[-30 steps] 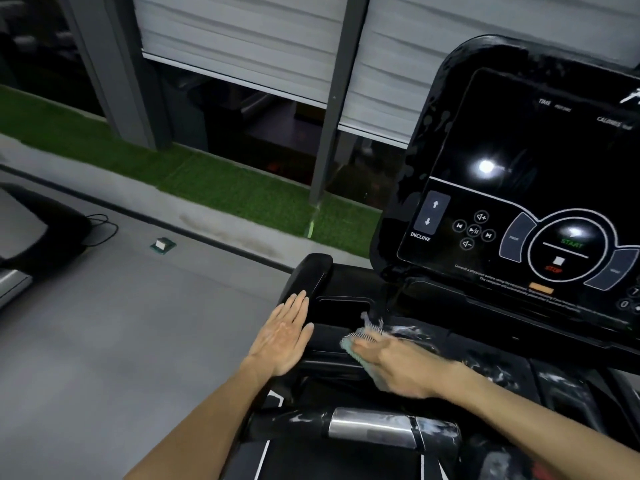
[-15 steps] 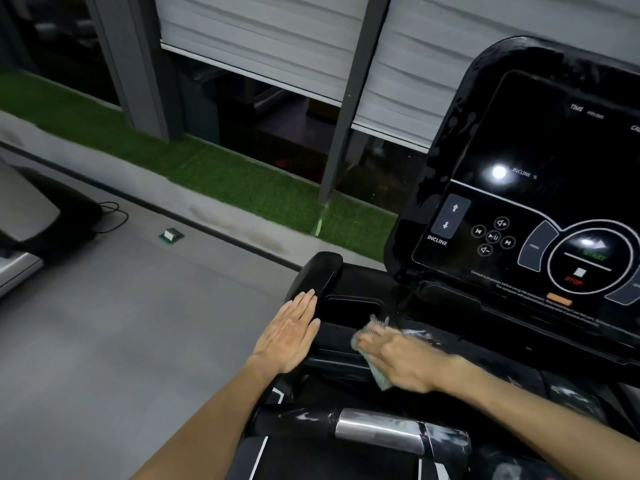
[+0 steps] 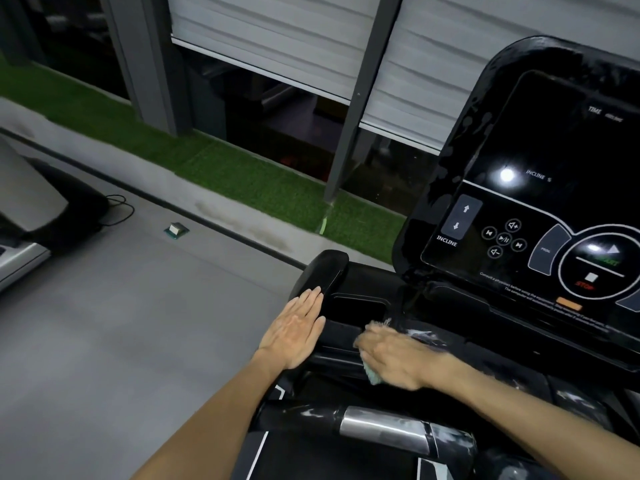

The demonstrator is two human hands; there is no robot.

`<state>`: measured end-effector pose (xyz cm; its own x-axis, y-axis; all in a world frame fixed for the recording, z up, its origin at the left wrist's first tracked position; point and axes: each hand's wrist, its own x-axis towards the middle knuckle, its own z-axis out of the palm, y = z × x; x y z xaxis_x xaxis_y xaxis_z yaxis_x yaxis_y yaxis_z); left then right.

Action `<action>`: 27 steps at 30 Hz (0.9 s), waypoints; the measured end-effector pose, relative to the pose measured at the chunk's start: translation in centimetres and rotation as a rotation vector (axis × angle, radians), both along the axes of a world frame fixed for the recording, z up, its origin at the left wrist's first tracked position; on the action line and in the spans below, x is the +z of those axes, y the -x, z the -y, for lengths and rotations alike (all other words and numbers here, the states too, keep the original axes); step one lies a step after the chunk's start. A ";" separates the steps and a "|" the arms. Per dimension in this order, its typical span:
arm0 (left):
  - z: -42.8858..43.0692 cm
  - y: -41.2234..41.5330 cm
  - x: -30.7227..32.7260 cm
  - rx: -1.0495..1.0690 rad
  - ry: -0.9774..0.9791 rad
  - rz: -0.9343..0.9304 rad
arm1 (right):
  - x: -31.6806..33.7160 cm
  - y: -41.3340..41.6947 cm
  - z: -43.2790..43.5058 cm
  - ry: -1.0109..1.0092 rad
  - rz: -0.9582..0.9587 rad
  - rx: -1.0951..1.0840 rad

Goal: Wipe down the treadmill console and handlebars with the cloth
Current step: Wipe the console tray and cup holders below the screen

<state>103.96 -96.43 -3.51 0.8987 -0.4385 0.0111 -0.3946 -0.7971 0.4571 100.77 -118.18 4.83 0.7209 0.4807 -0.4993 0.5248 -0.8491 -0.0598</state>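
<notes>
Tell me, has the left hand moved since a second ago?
No. The left hand still rests flat beside the tray recess, fingertips at the black handlebar end.

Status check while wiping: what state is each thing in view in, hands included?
Left hand, flat, fingers straight, at the tray's left edge.
Right hand, over the cloth on the tray; blurred, grip unclear.
Cloth, mostly covered by the right hand.
Console, streaked wet; screen dark.
Handlebar, wet smears, unheld.
Blind, partly lowered.
</notes>
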 end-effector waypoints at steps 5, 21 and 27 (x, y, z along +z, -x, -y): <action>0.0 0.0 0.1 -0.002 -0.006 0.014 | 2.0 0.6 0.2 0.116 -0.021 0.039; 0.2 -0.3 0.3 -0.002 0.004 -0.001 | -0.1 0.5 -4.9 -0.145 -0.106 0.022; 0.1 -0.3 -0.1 -0.010 0.015 -0.030 | -0.1 1.1 -3.2 -0.175 -0.034 0.059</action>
<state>104.27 -96.49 -3.56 0.8944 -0.4471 -0.0091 -0.3881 -0.7861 0.4811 99.71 -115.00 4.77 0.6731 0.6032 -0.4279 0.5682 -0.7921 -0.2230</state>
